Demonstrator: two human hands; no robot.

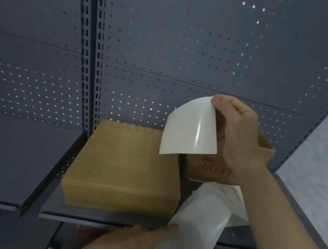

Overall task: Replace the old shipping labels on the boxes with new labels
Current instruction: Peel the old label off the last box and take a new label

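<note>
A hand held a white label up over the boxes.

The right hand (237,134) pinched the top corner of the label (190,128) between thumb and fingers, and the label hung curved in the air, just above a flat box (125,165) and a printed box (211,171) with red letters. Both boxes sat side by side on a dark shelf (11,159). Lower down, the left hand (129,247) gripped the bottom of a long white paper (201,217), with one finger stretched out along its edge. The paper's top end lay on the shelf in front of the printed box.
</note>
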